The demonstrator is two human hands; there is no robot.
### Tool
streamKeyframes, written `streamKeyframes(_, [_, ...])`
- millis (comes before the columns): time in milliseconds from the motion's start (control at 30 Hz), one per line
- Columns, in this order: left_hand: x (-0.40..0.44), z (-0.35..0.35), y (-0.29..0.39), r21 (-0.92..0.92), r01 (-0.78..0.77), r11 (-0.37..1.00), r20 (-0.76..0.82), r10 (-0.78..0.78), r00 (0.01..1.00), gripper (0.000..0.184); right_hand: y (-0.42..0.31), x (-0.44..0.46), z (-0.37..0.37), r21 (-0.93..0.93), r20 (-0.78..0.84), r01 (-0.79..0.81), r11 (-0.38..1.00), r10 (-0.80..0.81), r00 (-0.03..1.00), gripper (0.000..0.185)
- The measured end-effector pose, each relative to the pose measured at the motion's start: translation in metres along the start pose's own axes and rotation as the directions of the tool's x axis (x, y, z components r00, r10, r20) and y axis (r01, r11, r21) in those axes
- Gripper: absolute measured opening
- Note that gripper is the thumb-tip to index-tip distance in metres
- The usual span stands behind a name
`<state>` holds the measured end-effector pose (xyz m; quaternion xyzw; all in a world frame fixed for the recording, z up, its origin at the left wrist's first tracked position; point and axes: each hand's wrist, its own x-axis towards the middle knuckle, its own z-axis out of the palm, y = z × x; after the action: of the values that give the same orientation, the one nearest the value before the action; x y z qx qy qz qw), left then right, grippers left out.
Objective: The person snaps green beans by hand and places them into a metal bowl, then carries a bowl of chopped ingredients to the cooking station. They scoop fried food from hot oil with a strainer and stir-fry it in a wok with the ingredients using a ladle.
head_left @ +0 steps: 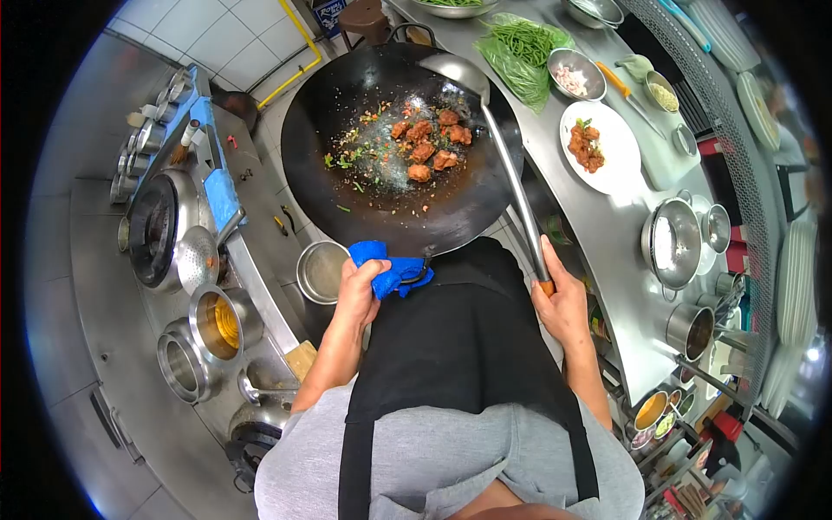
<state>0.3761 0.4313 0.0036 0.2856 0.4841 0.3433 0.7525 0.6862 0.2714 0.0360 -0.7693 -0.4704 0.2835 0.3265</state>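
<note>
My left hand [358, 293] is closed around a blue cloth [392, 269] at the near handle of a large black wok [347, 204]. Inside the wok lie several browned, sauced pieces [420, 152] among chopped bits and green scraps. My right hand [562, 299] grips the wooden end of a long metal ladle [511, 173]. The bowl of the ladle rests near the wok's far right rim and looks empty. To the right, a white oval plate [617, 160] on the steel counter holds several similar sauced pieces with a green garnish.
Green beans in a plastic bag [524, 52], a bowl of pink pieces [576, 74], an orange-handled knife [620, 84] and a metal strainer bowl [674, 243] stand on the right counter. At left are a stove with a second wok [159, 227], a perforated skimmer [198, 260] and metal pots.
</note>
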Motion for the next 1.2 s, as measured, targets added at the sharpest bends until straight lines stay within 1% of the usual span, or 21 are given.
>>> streamKeyframes(67, [-0.001,-0.002,0.0,0.013,-0.007,1.0,0.0,0.007,1.0,0.021,0.0,0.001,-0.004,0.113,0.004,0.024,0.993,-0.025,1.0,0.075])
streamKeyframes(167, [-0.004,0.007,0.004,0.012,-0.012,1.0,-0.021,0.012,1.0,0.018,-0.001,0.001,-0.022,0.239,0.112,-0.073,0.968,0.047,0.993,0.073])
streamKeyframes(233, [-0.002,0.002,0.002,0.025,-0.002,1.0,-0.007,0.002,1.0,0.017,-0.002,0.003,-0.021,0.229,0.099,-0.026,0.973,0.004,0.995,0.072])
streamKeyframes(300, [-0.003,0.003,0.0,0.031,-0.001,1.0,-0.001,0.001,1.0,0.017,-0.004,0.007,-0.019,0.198,0.158,-0.081,0.977,0.05,0.986,0.072])
streamKeyframes(333, [-0.002,0.006,0.002,0.034,-0.009,0.999,-0.001,0.009,1.0,0.017,-0.007,0.013,-0.015,0.168,0.146,-0.036,0.985,0.011,0.989,0.073])
streamKeyframes(400, [-0.002,0.008,0.0,0.044,-0.009,0.999,-0.005,0.01,1.0,0.017,-0.018,0.021,-0.018,0.07,0.268,-0.163,0.984,0.139,0.953,0.075])
streamKeyframes(500, [0.0,0.005,0.0,0.059,-0.008,0.998,-0.028,0.009,1.0,0.017,-0.018,0.018,-0.035,0.034,0.395,-0.099,0.994,0.078,0.915,0.075])
streamKeyframes(533, [0.0,0.005,0.002,0.058,-0.011,0.998,-0.039,0.013,0.999,0.017,-0.019,0.015,-0.046,0.043,0.443,-0.133,0.99,0.101,0.891,0.073])
streamKeyframes(667, [0.001,0.003,0.001,0.057,-0.005,0.998,-0.078,0.009,0.997,0.019,-0.005,0.002,-0.056,0.094,0.481,-0.226,0.97,0.155,0.863,0.071])
streamKeyframes(733, [0.0,0.002,0.0,0.029,-0.027,0.999,-0.109,0.03,0.994,0.02,0.007,-0.002,-0.04,0.166,0.416,-0.166,0.972,0.083,0.906,0.071])
streamKeyframes(800, [0.002,-0.001,0.0,0.015,-0.048,0.999,-0.12,0.049,0.992,0.02,0.005,-0.001,-0.034,0.173,0.367,-0.175,0.969,0.101,0.925,0.071])
streamKeyframes(867, [0.004,-0.009,-0.003,0.011,-0.061,0.998,-0.122,0.062,0.991,0.02,-0.008,0.005,-0.034,0.116,0.348,-0.262,0.958,0.208,0.914,0.072])
streamKeyframes(933, [0.008,-0.012,-0.007,-0.004,-0.085,0.996,-0.116,0.084,0.99,0.02,0.0,0.015,-0.026,0.115,0.245,-0.162,0.98,0.13,0.961,0.071])
streamKeyframes(1033, [0.009,-0.014,-0.006,-0.007,-0.106,0.994,-0.133,0.104,0.986,0.019,0.001,0.036,-0.009,0.06,0.193,-0.112,0.992,0.099,0.976,0.07])
streamKeyframes(1100, [0.011,-0.014,-0.006,-0.01,-0.121,0.993,-0.149,0.118,0.982,0.017,-0.007,0.052,-0.001,-0.026,0.237,-0.153,0.988,0.155,0.959,0.069])
streamKeyframes(1133, [0.012,-0.015,-0.006,-0.016,-0.13,0.991,-0.156,0.126,0.98,0.016,-0.006,0.058,0.0,-0.009,0.243,-0.093,0.996,0.092,0.966,0.07])
streamKeyframes(1200, [0.017,-0.017,-0.005,-0.025,-0.142,0.989,-0.179,0.136,0.974,0.013,-0.006,0.06,-0.011,0.062,0.308,-0.046,0.997,0.025,0.951,0.07])
